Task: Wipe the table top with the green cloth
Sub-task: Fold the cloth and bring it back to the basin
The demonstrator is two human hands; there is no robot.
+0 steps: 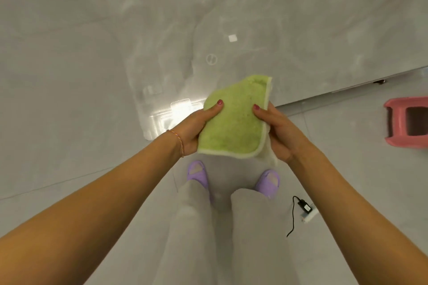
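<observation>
Holding is about all that's being done right now: the green cloth (pixel 234 120) is gripped on both sides, the left hand (pixel 196 129) clamped on its left edge and the right hand (pixel 278 132) on its right edge, fingers (pixel 214 109) closed around the fabric with thumbs on top. It's folded over, green side up, a whitish underside poking out at the lower right corner.

The cloth is held up in the air at the near edge of the worktop (pixel 254 30), with only its far corner seen over the glossy grey surface, so no wiping contact seems to be made yet. Looks like the get-ready step, tbh.

Next, the cloth probably needs to be carried further over the worktop, laid flat and pressed down. A pink stool (pixel 407 122) sits right of the cloth, a black charger (pixel 304 207) below it on the floor.
</observation>
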